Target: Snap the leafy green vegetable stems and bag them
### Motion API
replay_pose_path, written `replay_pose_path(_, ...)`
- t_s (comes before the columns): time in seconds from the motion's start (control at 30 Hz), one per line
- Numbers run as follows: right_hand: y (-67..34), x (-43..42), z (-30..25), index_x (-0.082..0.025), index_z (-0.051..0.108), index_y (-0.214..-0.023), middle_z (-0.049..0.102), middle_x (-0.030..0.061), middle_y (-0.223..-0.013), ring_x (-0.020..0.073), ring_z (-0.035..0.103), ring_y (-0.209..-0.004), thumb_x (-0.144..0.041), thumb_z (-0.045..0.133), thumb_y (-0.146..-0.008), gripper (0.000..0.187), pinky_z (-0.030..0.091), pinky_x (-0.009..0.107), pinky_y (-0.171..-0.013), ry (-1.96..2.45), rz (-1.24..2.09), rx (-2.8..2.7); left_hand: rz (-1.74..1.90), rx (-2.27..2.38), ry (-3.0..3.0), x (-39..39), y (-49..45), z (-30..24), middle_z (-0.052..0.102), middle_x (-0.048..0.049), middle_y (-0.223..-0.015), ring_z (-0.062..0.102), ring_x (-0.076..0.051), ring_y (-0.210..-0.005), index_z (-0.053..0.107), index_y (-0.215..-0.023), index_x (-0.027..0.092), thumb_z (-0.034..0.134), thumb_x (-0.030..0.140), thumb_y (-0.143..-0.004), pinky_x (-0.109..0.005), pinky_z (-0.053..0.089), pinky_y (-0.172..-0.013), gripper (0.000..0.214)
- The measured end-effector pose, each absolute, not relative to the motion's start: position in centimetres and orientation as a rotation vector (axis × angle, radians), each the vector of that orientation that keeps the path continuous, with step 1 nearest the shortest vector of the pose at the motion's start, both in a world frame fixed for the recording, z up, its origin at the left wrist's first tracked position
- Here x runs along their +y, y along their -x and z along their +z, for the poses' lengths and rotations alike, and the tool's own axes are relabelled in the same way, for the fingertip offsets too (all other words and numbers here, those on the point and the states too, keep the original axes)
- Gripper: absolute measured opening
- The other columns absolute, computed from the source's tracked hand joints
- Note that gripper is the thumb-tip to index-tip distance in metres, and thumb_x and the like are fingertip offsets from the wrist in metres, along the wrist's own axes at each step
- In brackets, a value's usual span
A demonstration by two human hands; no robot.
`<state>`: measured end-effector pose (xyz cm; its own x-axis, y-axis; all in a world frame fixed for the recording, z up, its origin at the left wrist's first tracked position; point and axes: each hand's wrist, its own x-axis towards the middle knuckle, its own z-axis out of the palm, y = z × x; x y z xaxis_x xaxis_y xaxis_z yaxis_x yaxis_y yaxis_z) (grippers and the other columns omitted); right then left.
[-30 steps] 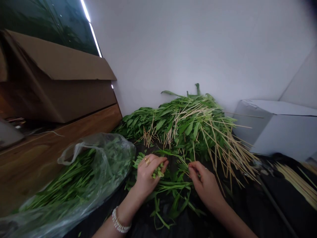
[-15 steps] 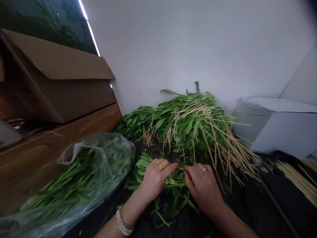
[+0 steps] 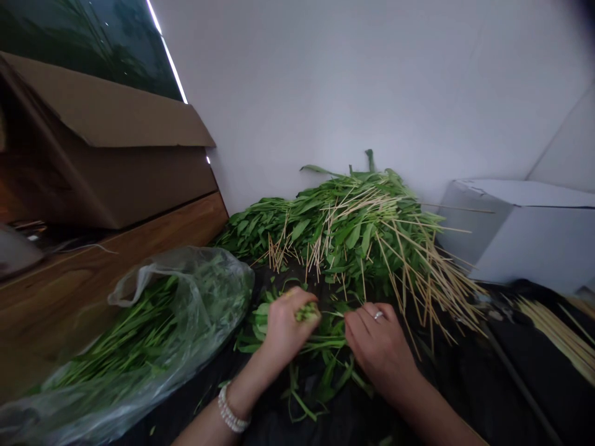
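My left hand (image 3: 286,325) is closed in a fist around a small bunch of green stems (image 3: 307,311), whose cut ends stick out by the thumb. My right hand (image 3: 379,344) lies palm down on loose leafy greens (image 3: 320,365) on the black sheet, fingers curled together into the leaves; a ring shows on one finger. What those fingers hold is hidden. Just beyond both hands rises a big pile of leafy greens threaded on bamboo skewers (image 3: 362,238).
A clear plastic bag of green stems (image 3: 153,328) lies at the left. Behind it are a wooden ledge (image 3: 121,260) and a cardboard box (image 3: 111,148). A white box (image 3: 525,229) stands at the right, with loose bamboo skewers (image 3: 558,334) on the black sheet (image 3: 465,384).
My left hand has curled from a flat grip into a fist round the stems and turned its back to me. My right hand stayed on the loose greens, shifting slightly toward the left hand.
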<state>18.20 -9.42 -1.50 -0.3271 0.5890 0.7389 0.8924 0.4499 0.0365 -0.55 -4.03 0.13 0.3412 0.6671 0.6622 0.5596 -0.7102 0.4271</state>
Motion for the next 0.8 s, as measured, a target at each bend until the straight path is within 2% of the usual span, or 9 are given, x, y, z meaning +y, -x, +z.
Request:
replay_pose_path(0.13, -20.4, -9.0, -0.8, -0.017, 0.059, -0.076, 0.055, 0.0021, -0.066, 0.0182, 0.049, -0.071, -0.014, 0.045, -0.092, 0.021, 0.032, 0.035, -0.073, 1.361, -0.628, -1.945, 1.585, 1.327, -2.127, -2.6, 2.0, 0.9, 0.063, 0.0005, -0.075, 0.059, -0.013, -0.069, 0.069, -0.081, 0.019, 0.060, 0.015, -0.080, -0.024, 0.044, -0.067, 0.010)
replay_pose_path(0.3, -22.5, -8.8, -0.2, -0.017, 0.063, -0.084, 0.059, 0.0044, -0.072, 0.0230, 0.053, -0.078, -0.013, 0.053, -0.087, 0.011, 0.031, 0.038, -0.074, 1.686, -0.760, -1.869, 1.826, 1.373, -2.082, -1.6, 3.4, 1.7, 0.062, -0.0009, -0.081, 0.058, -0.014, -0.079, 0.070, -0.089, 0.019, 0.059, 0.021, -0.085, -0.026, 0.044, -0.075, 0.012)
replay_pose_path(0.43, -22.9, -8.8, -0.1, -0.018, 0.066, -0.091, 0.062, 0.0074, -0.082, 0.0275, 0.053, -0.086, -0.010, 0.056, -0.082, 0.016, 0.031, 0.041, -0.075, 1.846, -0.752, -1.879, 2.027, 1.415, -2.044, -1.3, 4.3, 2.3, 0.063, -0.0023, -0.085, 0.059, -0.015, -0.084, 0.070, -0.087, 0.018, 0.059, 0.022, -0.086, -0.027, 0.045, -0.081, 0.011)
replay_pose_path(0.53, -22.7, -8.6, -0.5, -0.021, 0.067, -0.095, 0.062, 0.0076, -0.088, 0.0264, 0.053, -0.088, -0.012, 0.054, -0.084, 0.018, 0.033, 0.039, -0.074, 1.766, -0.569, -1.937, 2.066, 1.423, -1.945, -1.3, 4.8, 2.6, 0.067, -0.0024, -0.087, 0.062, -0.015, -0.084, 0.068, -0.088, 0.018, 0.058, 0.024, -0.087, -0.027, 0.046, -0.081, 0.012)
replay_pose_path(0.7, -21.1, -8.5, -1.8, -0.023, 0.067, -0.080, 0.061, 0.0021, -0.082, 0.0198, 0.053, -0.083, -0.017, 0.055, -0.087, 0.016, 0.036, 0.032, -0.071, 1.494, 0.017, -2.173, 2.104, 1.465, -1.858, -1.5, 4.9, 2.5, 0.068, -0.0014, -0.082, 0.062, -0.014, -0.076, 0.066, -0.091, 0.018, 0.056, 0.026, -0.088, -0.026, 0.047, -0.074, 0.013)
replay_pose_path(0.8, -19.7, -8.8, -2.4, -0.022, 0.064, -0.075, 0.060, 0.0017, -0.082, 0.0212, 0.053, -0.087, -0.013, 0.056, -0.085, 0.016, 0.036, 0.033, -0.073, 1.503, 0.112, -2.285, 2.160, 1.497, -1.978, -1.5, 5.0, 2.6, 0.068, -0.0014, -0.078, 0.060, -0.015, -0.077, 0.067, -0.087, 0.018, 0.058, 0.025, -0.087, -0.028, 0.046, -0.077, 0.011)
